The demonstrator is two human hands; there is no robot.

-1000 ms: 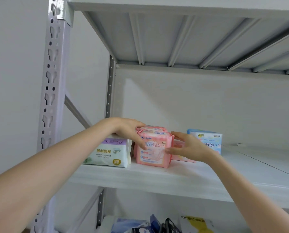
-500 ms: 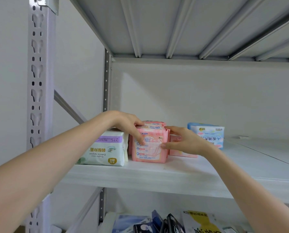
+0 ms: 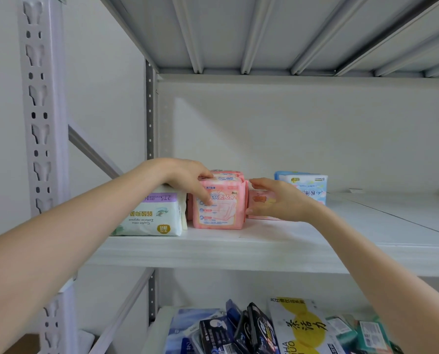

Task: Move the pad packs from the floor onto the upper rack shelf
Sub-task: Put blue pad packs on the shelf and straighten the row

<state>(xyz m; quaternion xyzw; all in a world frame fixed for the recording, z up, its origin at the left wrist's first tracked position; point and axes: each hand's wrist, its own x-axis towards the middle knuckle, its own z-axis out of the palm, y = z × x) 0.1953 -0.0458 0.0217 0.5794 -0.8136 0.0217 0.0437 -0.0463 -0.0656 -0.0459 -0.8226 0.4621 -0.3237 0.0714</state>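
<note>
While left hand (image 3: 187,178) holds, plump glossy pack (image 3: 222,213)

Right hand (image 3: 282,200) pulled slightly off pink pack (image 3: 221,208).

— Off to the left?
— Grey perforated post (image 3: 40,123), upright, with a diagonal brace (image 3: 93,152) slanting behind.
— Overhead?
— Ribbed underside of a higher shelf (image 3: 264,34); white wall (image 3: 290,129) at the back.
— Down below?
— Lower shelf (image 3: 159,333), crowded. Black packs (image 3: 259,328) leaning together, just beside a white-and-yellow pack (image 3: 300,325) printed with black characters. Teal packs (image 3: 366,333) further right.
</note>
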